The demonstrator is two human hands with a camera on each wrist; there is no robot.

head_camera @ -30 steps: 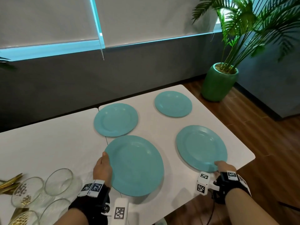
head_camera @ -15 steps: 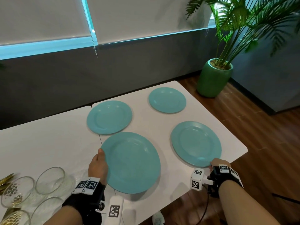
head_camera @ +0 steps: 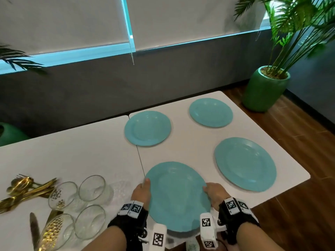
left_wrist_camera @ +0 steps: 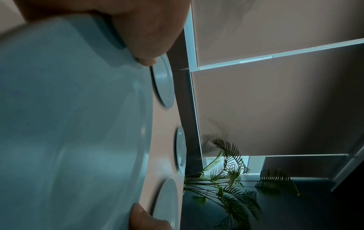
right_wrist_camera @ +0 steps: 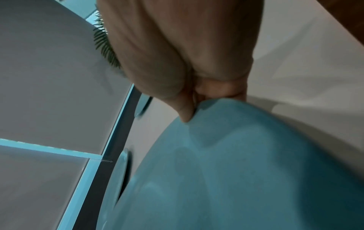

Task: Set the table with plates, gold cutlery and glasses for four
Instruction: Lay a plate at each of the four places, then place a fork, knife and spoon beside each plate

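Near plate (head_camera: 178, 198), plain matte turquoise, round with a raised rim, lies at lower centre. Left hand (head_camera: 141, 193) and right hand (head_camera: 215, 195) pinch its opposite edges, fingers curled round the rim.

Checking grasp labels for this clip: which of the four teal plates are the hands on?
The nearest plate, at the table's front edge: left hand and right hand grip its opposite rims. The other three lie untouched.

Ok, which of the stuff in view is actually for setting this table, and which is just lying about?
For the job:
- near plate, held at its rim by left hand and right hand
- three other teal plates
- four glasses
- gold cutlery

Just there:
- potted palm
- window blinds
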